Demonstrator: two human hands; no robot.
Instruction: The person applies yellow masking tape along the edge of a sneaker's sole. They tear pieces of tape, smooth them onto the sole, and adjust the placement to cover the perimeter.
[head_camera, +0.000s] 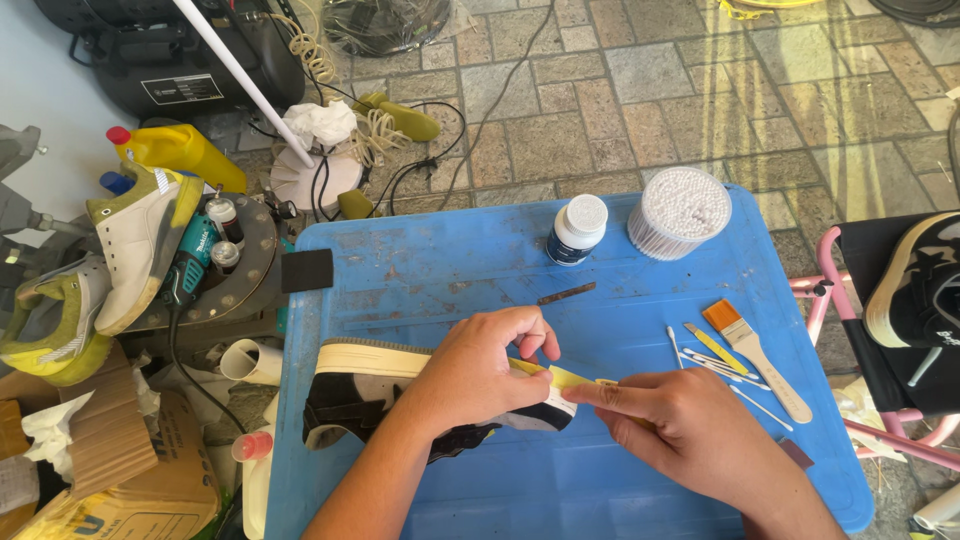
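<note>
Paving stones are running off behind a blue worktop (640, 480), its near and right stretches lying bare, giving the arms room. Clutter is crowding the floor off its left edge. A dark shoe (380, 400) is lying on its side near the front, pale sole turned away, so the left hand (475, 375) is pinning it down from above. The right hand (690, 430) is pinching a yellow strip (565, 377) against the shoe's end. A tub of cotton swabs (680, 212), a white-capped bottle (577, 229) and a flat brush (755, 355) are sitting clear along the far and right edges.
</note>
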